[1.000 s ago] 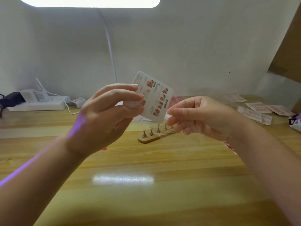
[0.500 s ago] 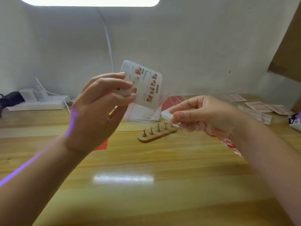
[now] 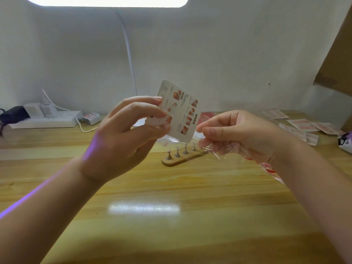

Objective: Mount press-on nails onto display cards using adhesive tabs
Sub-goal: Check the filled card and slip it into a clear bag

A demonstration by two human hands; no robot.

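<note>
My left hand (image 3: 125,138) holds a white display card (image 3: 181,109) upright above the table, fingers and thumb pinching its left edge; the card shows small reddish pictures and print. My right hand (image 3: 238,132) is just right of the card's lower corner and pinches the mouth of a clear plastic sleeve (image 3: 215,153) that hangs below the fingers. Behind and below both hands, a wooden nail stand (image 3: 182,159) with several metal pegs lies on the wooden table (image 3: 171,216). No loose nail is visible.
A white power strip (image 3: 45,121) with plugs and a cable sits at the back left by the wall. Several pink-printed packets (image 3: 302,126) lie at the back right. More packets (image 3: 205,116) lie behind the card. A brown cardboard sheet (image 3: 337,60) leans at the right.
My left hand raised the card and then brought it back down and right, near my right hand. My right hand now holds the clear sleeve spread lower.
</note>
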